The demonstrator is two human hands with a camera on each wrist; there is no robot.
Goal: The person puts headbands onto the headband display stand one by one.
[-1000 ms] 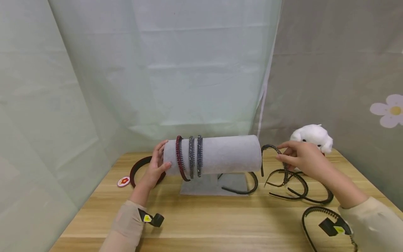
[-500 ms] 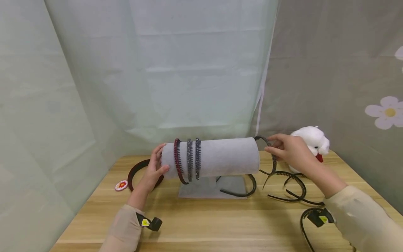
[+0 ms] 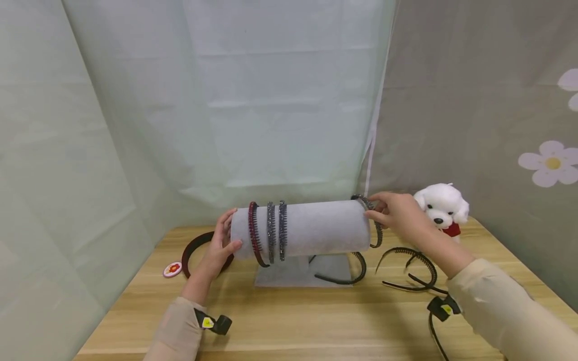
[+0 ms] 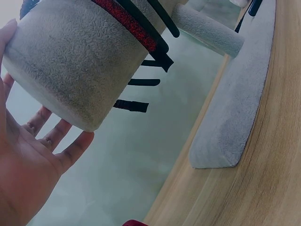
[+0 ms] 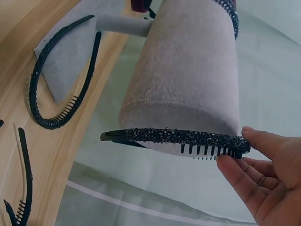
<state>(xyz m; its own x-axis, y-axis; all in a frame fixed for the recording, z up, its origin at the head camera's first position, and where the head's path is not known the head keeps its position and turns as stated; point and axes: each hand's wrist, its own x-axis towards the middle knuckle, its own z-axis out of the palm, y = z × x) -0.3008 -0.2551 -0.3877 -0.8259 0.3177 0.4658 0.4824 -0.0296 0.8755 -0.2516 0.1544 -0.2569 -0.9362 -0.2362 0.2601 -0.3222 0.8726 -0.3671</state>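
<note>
A grey plush headband stand faces me in the head view. Its horizontal roll carries a red headband and two glittery dark headbands, one grey, one bluish, all towards the left. My left hand grips the roll's left end, thumb at the front, other fingers behind the end. With thumb and fingers my right hand pinches a black glittery toothed headband near its top. That headband lies across the roll's right end, its teeth pointing inward; one tip hangs beside the roll.
Several black headbands lie on the wooden table at the right, one against the stand's base. At the left lie a dark red headband and a round flower badge. A white toy dog sits at the back right.
My right hand has moved left with the black headband, from beside the roll to its right end. My left hand keeps its grip on the left end.
</note>
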